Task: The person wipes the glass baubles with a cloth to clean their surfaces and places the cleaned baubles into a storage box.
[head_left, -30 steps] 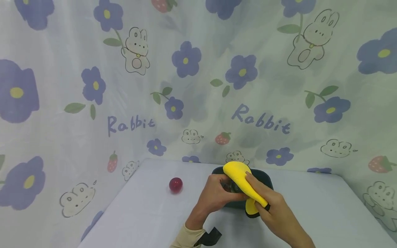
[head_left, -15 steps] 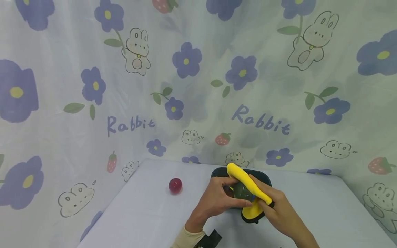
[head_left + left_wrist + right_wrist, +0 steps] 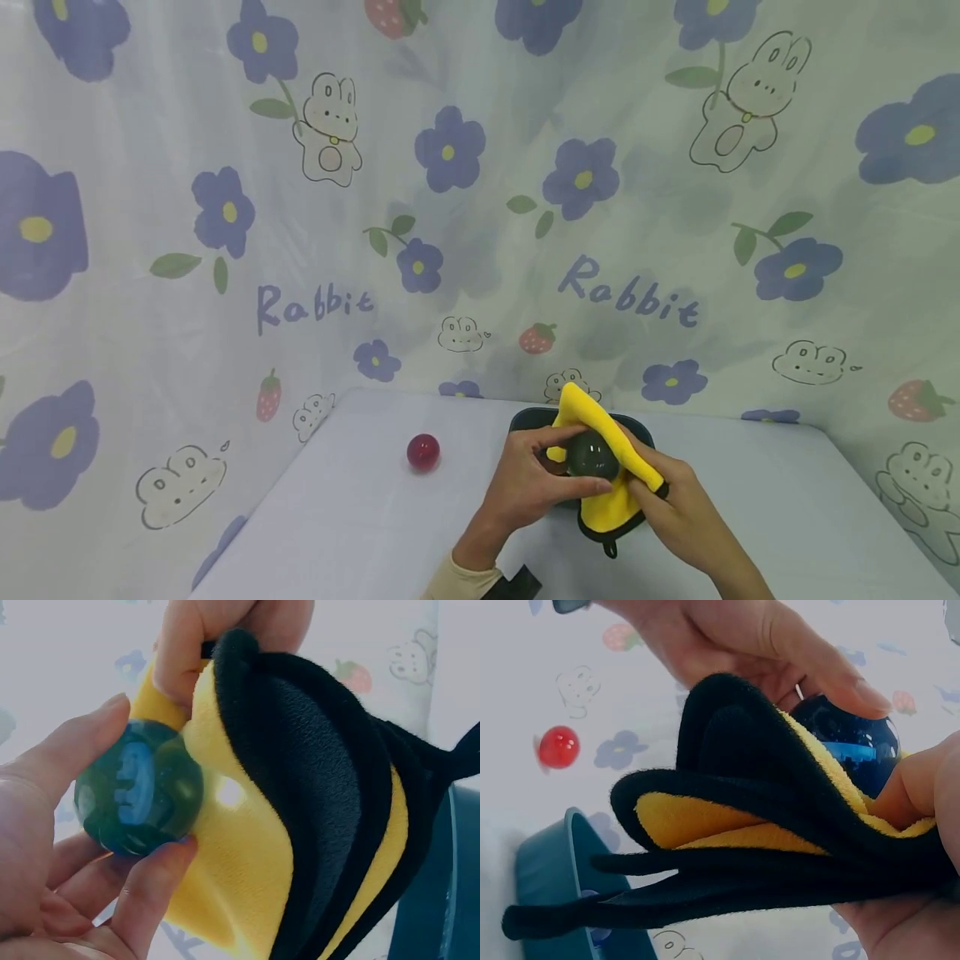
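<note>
Mostly covered a second ago, the ball (image 3: 589, 457) shows in the curled left hand (image 3: 525, 481); the right hand (image 3: 672, 502) clutches the cloth (image 3: 606, 510) at three o'clock, probably wiping, contact partly hidden.

a curtained-off nook, though home, shop or studio cannot be told: a pale curtain (image 3: 495, 229) printed with purple flowers (image 3: 450, 150), strawberries (image 3: 537, 338), rabbits (image 3: 330, 150) and the word "rabbit" hangs behind and beside a white counter (image 3: 360, 500).
</note>
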Demonstrator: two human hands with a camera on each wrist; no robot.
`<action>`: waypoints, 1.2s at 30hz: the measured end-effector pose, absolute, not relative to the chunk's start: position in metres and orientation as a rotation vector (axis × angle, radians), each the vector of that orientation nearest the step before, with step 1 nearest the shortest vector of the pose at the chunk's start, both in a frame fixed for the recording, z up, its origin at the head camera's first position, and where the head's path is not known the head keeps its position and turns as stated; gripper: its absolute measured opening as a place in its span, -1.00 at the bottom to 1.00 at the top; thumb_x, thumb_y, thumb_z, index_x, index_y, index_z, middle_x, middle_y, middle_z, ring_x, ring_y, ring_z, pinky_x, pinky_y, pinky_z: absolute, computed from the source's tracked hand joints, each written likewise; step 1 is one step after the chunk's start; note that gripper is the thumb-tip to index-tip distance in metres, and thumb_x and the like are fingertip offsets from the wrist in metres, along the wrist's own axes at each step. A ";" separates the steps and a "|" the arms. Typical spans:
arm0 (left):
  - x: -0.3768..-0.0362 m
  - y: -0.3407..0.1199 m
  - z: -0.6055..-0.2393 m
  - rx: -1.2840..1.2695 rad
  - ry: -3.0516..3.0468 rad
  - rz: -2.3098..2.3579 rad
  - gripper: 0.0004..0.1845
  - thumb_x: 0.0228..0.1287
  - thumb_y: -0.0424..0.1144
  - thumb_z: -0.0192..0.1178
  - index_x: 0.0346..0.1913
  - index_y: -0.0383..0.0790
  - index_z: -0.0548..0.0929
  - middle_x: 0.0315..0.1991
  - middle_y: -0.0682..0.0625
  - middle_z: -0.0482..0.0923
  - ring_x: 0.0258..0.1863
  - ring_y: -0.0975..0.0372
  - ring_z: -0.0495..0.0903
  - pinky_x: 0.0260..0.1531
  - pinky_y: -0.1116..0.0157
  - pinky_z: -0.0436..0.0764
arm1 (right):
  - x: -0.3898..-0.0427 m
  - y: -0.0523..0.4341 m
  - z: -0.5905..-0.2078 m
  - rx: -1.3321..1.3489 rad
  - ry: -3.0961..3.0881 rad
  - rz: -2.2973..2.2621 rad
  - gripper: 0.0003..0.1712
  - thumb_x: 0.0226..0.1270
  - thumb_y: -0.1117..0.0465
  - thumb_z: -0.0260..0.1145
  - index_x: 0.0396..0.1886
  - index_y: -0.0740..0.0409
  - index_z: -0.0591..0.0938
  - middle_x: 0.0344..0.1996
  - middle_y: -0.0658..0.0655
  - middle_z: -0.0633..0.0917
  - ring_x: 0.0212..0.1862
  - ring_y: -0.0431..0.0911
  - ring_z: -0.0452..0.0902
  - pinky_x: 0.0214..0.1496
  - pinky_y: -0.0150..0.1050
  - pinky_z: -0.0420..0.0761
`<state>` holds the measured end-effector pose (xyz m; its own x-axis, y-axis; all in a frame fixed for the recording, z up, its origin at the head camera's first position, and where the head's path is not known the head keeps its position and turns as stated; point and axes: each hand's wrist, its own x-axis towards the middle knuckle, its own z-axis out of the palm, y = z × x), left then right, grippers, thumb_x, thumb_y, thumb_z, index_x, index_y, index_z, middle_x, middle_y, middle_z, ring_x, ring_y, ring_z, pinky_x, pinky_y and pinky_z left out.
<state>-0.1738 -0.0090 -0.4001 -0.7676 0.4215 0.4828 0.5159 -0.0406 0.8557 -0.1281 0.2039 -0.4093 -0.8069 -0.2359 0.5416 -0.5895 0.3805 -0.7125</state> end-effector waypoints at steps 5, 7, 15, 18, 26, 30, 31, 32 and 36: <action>-0.174 -0.007 -0.402 -0.941 -2.103 -2.081 -0.46 0.08 -0.24 0.59 0.18 0.04 0.75 0.10 -0.08 0.76 -0.07 0.26 0.80 -0.15 0.26 0.81 | -0.126 0.203 -0.407 0.642 -2.333 1.435 -0.35 0.37 0.53 0.16 0.48 0.44 0.38 -0.06 0.31 0.72 -0.34 -0.28 0.56 -0.33 -0.35 0.70; -0.175 -0.006 -0.404 -0.894 -2.087 -2.101 -0.47 0.08 -0.20 0.60 0.17 0.06 0.75 0.11 -0.06 0.76 -0.06 0.26 0.80 -0.16 0.27 0.81 | -0.126 0.202 -0.406 0.617 -2.343 1.443 -0.35 0.38 0.51 0.17 0.48 0.43 0.37 -0.13 0.23 0.71 -0.33 -0.28 0.53 -0.33 -0.35 0.68; -0.177 0.001 -0.409 -0.794 -2.004 -2.113 -0.52 0.09 -0.18 0.59 0.13 0.01 0.76 0.02 -0.07 0.78 -0.12 0.29 0.74 -0.19 0.27 0.81 | -0.126 0.198 -0.405 0.527 -2.391 1.442 -0.34 0.38 0.49 0.19 0.49 0.41 0.38 -0.19 0.17 0.69 -0.34 -0.28 0.52 -0.33 -0.36 0.67; -0.178 0.003 -0.409 -0.765 -1.988 -2.100 -0.52 0.10 -0.20 0.58 0.13 -0.03 0.75 0.02 -0.08 0.77 -0.08 0.28 0.75 -0.19 0.27 0.81 | -0.125 0.197 -0.404 0.501 -2.408 1.431 -0.33 0.37 0.49 0.20 0.49 0.40 0.39 -0.12 0.22 0.72 -0.33 -0.28 0.55 -0.31 -0.36 0.69; -0.179 0.005 -0.410 -0.655 -2.002 -2.008 -0.37 0.07 -0.20 0.59 0.27 -0.01 0.66 0.06 -0.09 0.73 0.01 0.27 0.74 -0.11 0.34 0.79 | -0.122 0.197 -0.399 0.448 -2.454 1.438 -0.32 0.39 0.48 0.23 0.50 0.37 0.37 0.24 0.41 0.65 -0.14 -0.21 0.68 -0.13 -0.27 0.81; -0.180 0.004 -0.411 -0.642 -2.043 -1.943 -0.37 0.06 -0.15 0.61 0.25 0.00 0.67 0.08 -0.03 0.72 0.00 0.27 0.72 -0.08 0.37 0.77 | -0.120 0.194 -0.395 0.420 -2.494 1.415 -0.29 0.38 0.50 0.26 0.52 0.30 0.37 0.24 0.37 0.67 -0.03 -0.08 0.75 -0.05 -0.20 0.82; -0.180 0.004 -0.411 -0.648 -2.054 -1.928 -0.38 0.06 -0.14 0.61 0.24 -0.01 0.68 0.09 -0.03 0.71 -0.01 0.27 0.72 -0.07 0.37 0.77 | -0.119 0.193 -0.394 0.416 -2.501 1.411 -0.28 0.38 0.50 0.26 0.52 0.27 0.37 0.24 0.36 0.67 0.00 -0.06 0.76 -0.03 -0.18 0.81; -0.180 0.003 -0.411 -0.649 -2.071 -1.914 -0.39 0.06 -0.11 0.61 0.22 -0.02 0.69 0.09 -0.02 0.71 -0.02 0.27 0.71 -0.06 0.38 0.76 | -0.119 0.193 -0.393 0.417 -2.509 1.400 -0.28 0.37 0.50 0.26 0.53 0.27 0.37 0.24 0.35 0.67 0.01 -0.04 0.76 -0.03 -0.18 0.81; -0.181 -0.001 -0.410 -0.676 -2.147 -1.861 -0.40 0.06 -0.05 0.61 0.19 -0.06 0.71 0.08 0.02 0.72 -0.04 0.31 0.73 -0.03 0.38 0.76 | -0.115 0.192 -0.390 0.454 -2.497 1.373 -0.24 0.32 0.55 0.26 0.53 0.23 0.38 0.27 0.33 0.66 0.02 -0.04 0.75 -0.01 -0.17 0.80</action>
